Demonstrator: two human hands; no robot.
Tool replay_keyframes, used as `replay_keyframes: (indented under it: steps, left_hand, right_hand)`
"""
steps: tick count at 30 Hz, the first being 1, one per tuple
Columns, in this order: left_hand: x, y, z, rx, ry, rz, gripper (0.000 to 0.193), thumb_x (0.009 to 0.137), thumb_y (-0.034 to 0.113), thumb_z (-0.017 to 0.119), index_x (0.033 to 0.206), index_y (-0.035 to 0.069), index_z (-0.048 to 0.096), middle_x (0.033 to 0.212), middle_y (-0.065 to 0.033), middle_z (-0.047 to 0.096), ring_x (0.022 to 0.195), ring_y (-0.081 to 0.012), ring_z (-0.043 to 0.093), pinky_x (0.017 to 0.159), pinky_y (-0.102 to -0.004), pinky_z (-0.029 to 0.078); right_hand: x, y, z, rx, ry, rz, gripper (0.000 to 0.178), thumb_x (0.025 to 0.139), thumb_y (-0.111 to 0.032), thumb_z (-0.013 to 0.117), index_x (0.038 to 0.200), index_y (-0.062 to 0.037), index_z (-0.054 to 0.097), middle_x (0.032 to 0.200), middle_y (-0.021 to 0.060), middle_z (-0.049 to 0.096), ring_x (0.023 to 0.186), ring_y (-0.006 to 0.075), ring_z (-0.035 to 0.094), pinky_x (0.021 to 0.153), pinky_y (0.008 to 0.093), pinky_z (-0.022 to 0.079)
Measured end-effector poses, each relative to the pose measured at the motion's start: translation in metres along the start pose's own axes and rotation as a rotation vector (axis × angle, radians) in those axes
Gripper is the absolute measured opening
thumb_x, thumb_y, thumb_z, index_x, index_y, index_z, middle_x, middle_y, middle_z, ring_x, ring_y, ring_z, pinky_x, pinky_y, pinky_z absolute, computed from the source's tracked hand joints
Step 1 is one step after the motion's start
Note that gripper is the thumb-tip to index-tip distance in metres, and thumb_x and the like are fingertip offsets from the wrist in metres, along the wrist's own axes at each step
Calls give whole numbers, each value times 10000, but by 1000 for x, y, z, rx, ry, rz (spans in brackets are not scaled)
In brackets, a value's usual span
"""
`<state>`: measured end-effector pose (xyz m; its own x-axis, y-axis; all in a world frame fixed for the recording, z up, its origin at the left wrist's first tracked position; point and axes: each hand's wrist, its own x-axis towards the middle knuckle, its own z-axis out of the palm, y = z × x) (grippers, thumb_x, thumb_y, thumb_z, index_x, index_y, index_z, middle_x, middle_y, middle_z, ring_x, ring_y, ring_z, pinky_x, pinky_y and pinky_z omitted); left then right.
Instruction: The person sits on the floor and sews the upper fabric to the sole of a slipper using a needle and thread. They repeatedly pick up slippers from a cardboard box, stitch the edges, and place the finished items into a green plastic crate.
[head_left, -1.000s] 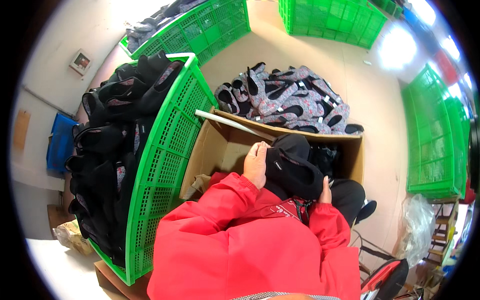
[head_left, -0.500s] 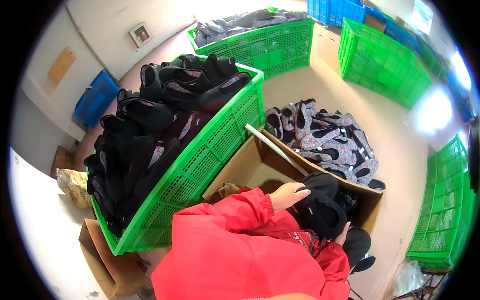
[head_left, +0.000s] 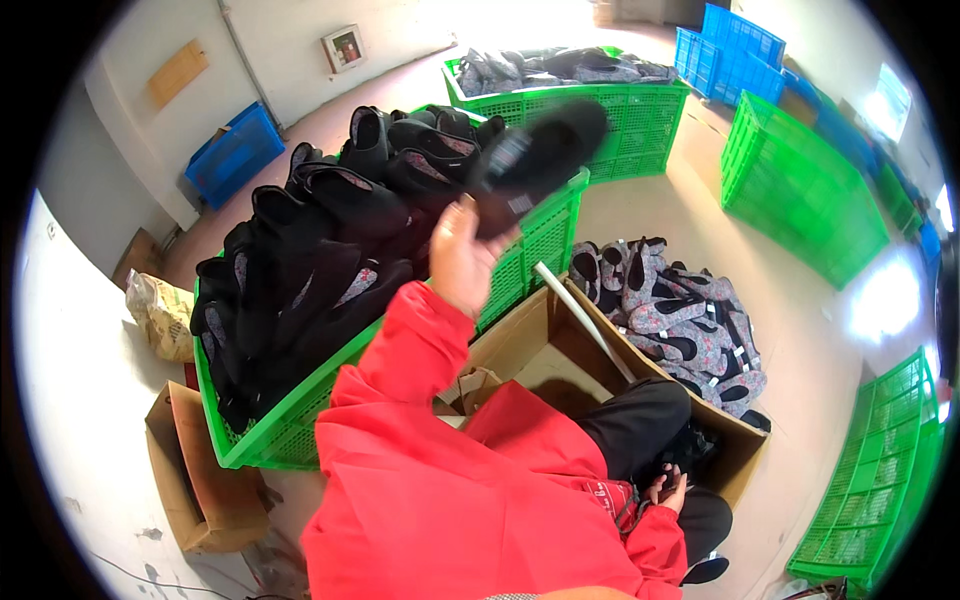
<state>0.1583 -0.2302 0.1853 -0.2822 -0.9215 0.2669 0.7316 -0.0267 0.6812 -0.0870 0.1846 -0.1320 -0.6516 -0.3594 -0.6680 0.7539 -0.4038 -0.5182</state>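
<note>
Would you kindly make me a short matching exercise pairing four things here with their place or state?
1. Left hand
2. Right hand
3. Pile of patterned shoes
4. Tan board

A. On the wall
B. Gripping a black shoe
C. Low, near the knees
D. On the floor beside a cardboard box

Pairs: 1-B, 2-C, 3-D, 4-A
</note>
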Motion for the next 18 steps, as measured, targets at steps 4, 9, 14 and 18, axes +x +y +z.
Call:
replay_keyframes:
  steps: [4, 9, 14, 18]
  left_hand:
    - [84, 57, -21, -58, 192, 373, 246, 977, 204, 528, 1122, 6, 547, 1117, -96, 632, 1009, -242, 616, 919, -461, 523]
    - [198, 124, -74, 129, 668, 632, 416, 905, 186, 571, 1264, 17, 447, 1237, -134, 541, 979, -294, 608, 805, -426, 575]
    - [255, 151, -163, 640, 826, 592, 550, 851, 187, 581, 1356, 73, 397, 1350, -214, 439, 1079, -382, 570, 808, -428, 561]
    - [250, 142, -244, 1600, 1123, 395, 504, 815, 189, 624, 1289, 74, 493, 1308, -264, 484, 1029, -438, 594, 862, -455, 511]
  right_hand:
    - [10, 1, -8, -11, 9, 1, 386, 941, -433, 553, 1207, -155, 536, 1050, 43, 662, 624, 127, 605, 317, 212, 287]
    - [21, 3, -12, -171, 8, 8, 363, 944, -442, 543, 1179, -166, 552, 1029, 8, 659, 612, 108, 590, 342, 215, 289]
    - [61, 15, -32, -212, 128, 24, 308, 926, -443, 564, 1108, -197, 594, 984, -15, 674, 596, 95, 588, 371, 205, 311]
    - [50, 15, -23, -286, 139, 133, 283, 913, -437, 580, 1085, -213, 604, 951, -20, 685, 585, 97, 586, 389, 218, 332]
